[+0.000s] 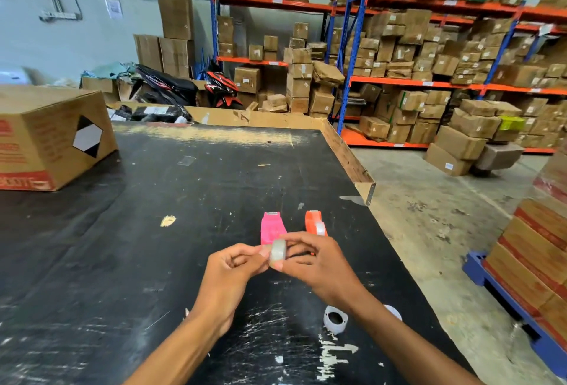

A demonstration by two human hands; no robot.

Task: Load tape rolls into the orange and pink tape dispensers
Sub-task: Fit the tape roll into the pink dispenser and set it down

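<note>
A clear tape roll [278, 253] is held above the black table [153, 231] between both hands. My left hand [233, 268] pinches its left side and my right hand [319, 262] grips its right side. Just beyond the hands lies the pink tape dispenser [271, 227], partly hidden by my fingers. To its right stands the orange tape dispenser [314, 222] with a clear roll [320, 228] seated in it. Two more white tape rolls lie near my right forearm, one [335, 318] in plain view, the other [394, 312] half hidden behind the arm.
A large cardboard box [52, 136] sits on the table's far left. The table's right edge [365, 182] drops to a concrete floor. A blue pallet [518, 308] with stacked boxes stands at the right. Shelves of cartons fill the background.
</note>
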